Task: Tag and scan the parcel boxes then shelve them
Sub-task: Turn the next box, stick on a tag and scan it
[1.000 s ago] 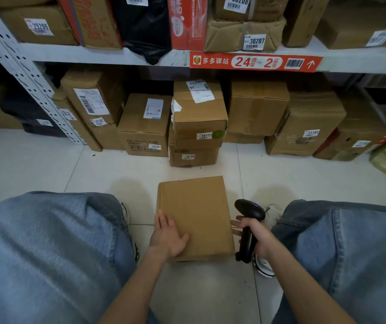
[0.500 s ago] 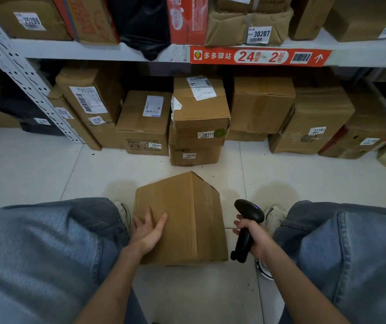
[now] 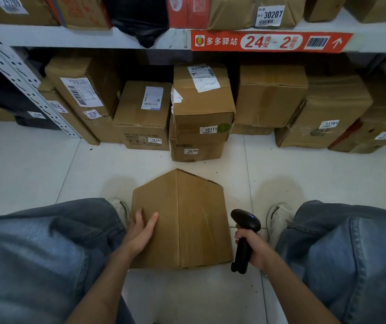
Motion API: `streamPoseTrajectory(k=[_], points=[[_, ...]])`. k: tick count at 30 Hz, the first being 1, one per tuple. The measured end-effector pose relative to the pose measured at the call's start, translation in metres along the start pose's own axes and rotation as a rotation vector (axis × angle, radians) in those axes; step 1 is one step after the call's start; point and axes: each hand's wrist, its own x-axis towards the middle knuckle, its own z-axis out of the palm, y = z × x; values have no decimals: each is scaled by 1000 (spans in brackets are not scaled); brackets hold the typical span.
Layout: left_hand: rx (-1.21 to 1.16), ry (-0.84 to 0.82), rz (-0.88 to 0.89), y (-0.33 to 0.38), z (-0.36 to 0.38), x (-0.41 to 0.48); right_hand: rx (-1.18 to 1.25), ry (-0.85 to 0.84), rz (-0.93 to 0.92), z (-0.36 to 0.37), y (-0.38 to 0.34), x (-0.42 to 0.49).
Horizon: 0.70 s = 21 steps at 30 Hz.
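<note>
The fingers [image 3: 138,215] of the left hand [image 3: 140,232] lie fairly straight and released on the left face of a plain cardboard box [image 3: 201,218], thumb spread across the same face. The box sits on the white tiled floor [image 3: 47,164] between the person's denim-clad knees, tipped so that one edge runs along its top like a roof ridge. The right hand [image 3: 254,247] has its fingers clenched round the handle of a black barcode scanner [image 3: 245,224], just beside the box's right face, head uppermost. Beyond, tagged parcels stand on the floor under a white shelf [image 3: 70,37]; the one marked 30111 [image 3: 203,101] rests on the one marked 30105 [image 3: 196,150].
</note>
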Motion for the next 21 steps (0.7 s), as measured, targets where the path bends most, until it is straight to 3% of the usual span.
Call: streamPoseTrajectory(k=[3, 10, 21], points=[[-59, -43, 16, 5, 9, 2, -37, -15, 7, 1, 1, 2], [-137, -162, 5, 21, 23, 10, -7, 124, -30, -10, -9, -4], [-282, -23, 98, 40, 55, -19, 10, 209, -107, -12, -12, -30]])
